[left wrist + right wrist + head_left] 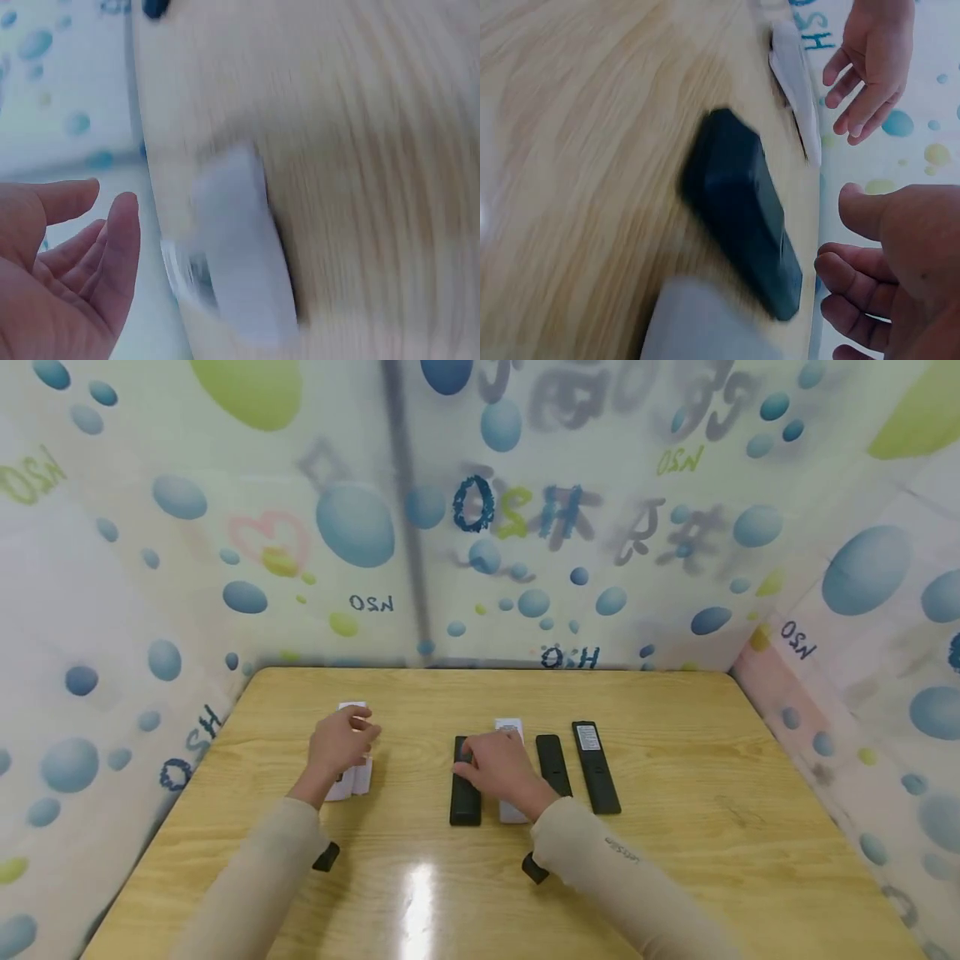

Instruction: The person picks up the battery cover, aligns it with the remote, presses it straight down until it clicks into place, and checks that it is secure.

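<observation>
My left hand (341,745) hovers with relaxed fingers over white remote controls (352,781) lying side by side on the table, and it holds nothing. Blurred in the left wrist view, a white remote (244,255) lies beyond that hand. Loosely curled and holding nothing, my right hand (501,766) is above a black remote control (465,797) and a white remote control (513,812), covering part of each. The right wrist view shows the black remote (739,199) on the table, apart from the fingers.
Two more black remotes, a shorter one (552,760) and a longer one (598,781) with a white label, lie to the right on the wooden table (675,860). Patterned walls (480,568) stand along the table's back and sides.
</observation>
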Demonstrator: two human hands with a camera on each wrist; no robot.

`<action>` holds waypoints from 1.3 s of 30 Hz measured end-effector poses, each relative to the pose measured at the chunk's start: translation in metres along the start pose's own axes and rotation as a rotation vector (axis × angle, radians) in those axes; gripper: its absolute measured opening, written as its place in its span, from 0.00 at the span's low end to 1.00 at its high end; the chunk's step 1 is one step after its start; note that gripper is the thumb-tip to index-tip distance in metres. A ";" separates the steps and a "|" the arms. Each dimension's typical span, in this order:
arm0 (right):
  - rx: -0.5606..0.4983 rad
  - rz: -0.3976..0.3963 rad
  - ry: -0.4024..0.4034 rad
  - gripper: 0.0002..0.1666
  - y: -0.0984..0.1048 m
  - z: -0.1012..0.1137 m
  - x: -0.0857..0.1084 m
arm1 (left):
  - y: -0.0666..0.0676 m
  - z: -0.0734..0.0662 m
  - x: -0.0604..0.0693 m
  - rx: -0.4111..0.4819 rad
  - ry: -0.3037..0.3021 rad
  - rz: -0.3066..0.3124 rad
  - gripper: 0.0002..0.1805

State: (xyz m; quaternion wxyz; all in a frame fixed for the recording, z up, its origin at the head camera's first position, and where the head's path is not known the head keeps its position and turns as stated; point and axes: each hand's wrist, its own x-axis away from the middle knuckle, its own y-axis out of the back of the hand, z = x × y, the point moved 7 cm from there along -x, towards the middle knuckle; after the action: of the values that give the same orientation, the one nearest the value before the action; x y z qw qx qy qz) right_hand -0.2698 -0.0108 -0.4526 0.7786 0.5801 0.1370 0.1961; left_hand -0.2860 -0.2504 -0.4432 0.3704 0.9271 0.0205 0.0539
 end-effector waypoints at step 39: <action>0.186 0.110 0.031 0.35 -0.059 0.125 -0.062 | 0.022 0.069 -0.013 -0.100 0.253 0.060 0.35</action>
State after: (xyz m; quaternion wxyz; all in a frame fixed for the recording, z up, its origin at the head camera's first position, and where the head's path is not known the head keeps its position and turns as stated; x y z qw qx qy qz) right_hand -0.2613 -0.1606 -0.4740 0.7073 0.6533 0.1348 0.2341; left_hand -0.2906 -0.3144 -0.4791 0.4086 0.8935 0.0366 0.1826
